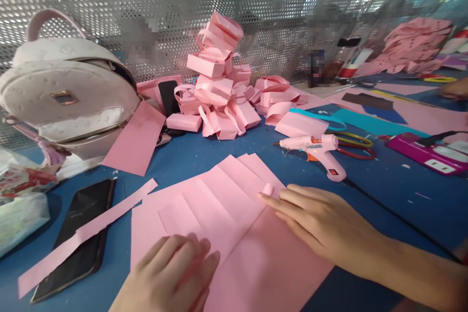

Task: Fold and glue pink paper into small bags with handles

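A creased sheet of pink paper (219, 195) lies over other pink sheets (270, 263) on the table before me. Parallel fold lines run across it. My left hand (170, 273) is at its near left edge, fingers curled together; whatever may be inside them is hidden. My right hand (318, 219) lies along the right edge with fingers stretched out, the index fingertip touching the paper beside a small raised pink piece (268, 188). Beyond that hand rests a pink glue gun (310, 148) on its side, its black cord running to the right.
Small pink paper bags (215, 87) are piled at the back. On the left are a pale backpack (69, 87) and a black phone (82, 234) under a pink paper strip (91, 229). A magenta power strip (424, 153) and scissors (353, 144) occupy the right of the blue table (380, 195).
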Motion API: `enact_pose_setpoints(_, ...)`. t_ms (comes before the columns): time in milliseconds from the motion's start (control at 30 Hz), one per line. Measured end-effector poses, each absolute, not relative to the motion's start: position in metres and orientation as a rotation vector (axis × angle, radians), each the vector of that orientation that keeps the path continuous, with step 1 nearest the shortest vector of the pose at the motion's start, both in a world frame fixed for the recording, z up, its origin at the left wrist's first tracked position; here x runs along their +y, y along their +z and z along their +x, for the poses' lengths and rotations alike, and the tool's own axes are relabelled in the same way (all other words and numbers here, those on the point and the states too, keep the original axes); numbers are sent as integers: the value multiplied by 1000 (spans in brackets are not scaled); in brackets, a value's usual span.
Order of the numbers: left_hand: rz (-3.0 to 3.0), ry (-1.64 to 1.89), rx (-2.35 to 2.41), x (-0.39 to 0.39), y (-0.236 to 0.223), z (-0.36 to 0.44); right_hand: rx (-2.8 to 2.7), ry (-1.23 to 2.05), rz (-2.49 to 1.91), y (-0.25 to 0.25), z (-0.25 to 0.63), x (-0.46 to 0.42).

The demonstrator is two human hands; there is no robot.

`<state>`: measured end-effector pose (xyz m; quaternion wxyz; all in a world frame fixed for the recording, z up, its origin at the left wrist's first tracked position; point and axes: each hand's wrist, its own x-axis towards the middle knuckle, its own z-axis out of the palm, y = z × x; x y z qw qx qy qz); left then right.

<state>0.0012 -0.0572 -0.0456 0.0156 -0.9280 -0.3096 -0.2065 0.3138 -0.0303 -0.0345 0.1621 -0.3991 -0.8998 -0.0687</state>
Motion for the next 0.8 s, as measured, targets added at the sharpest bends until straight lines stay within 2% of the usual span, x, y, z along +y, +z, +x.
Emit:
enact_pose_setpoints(367,-3221,-653,-1345,-35,-31,-22,-2722,454,-1233,-18,280,1)
enact_pose_setpoints(667,-3237,-250,-1316,-35,-35,-19,-2749,84,-1089,-40,291,1)
enact_pose_setpoints(800,-3221,-178,-1319,-34,-38,-21,-2757,-37,-1104,-43,296,0)
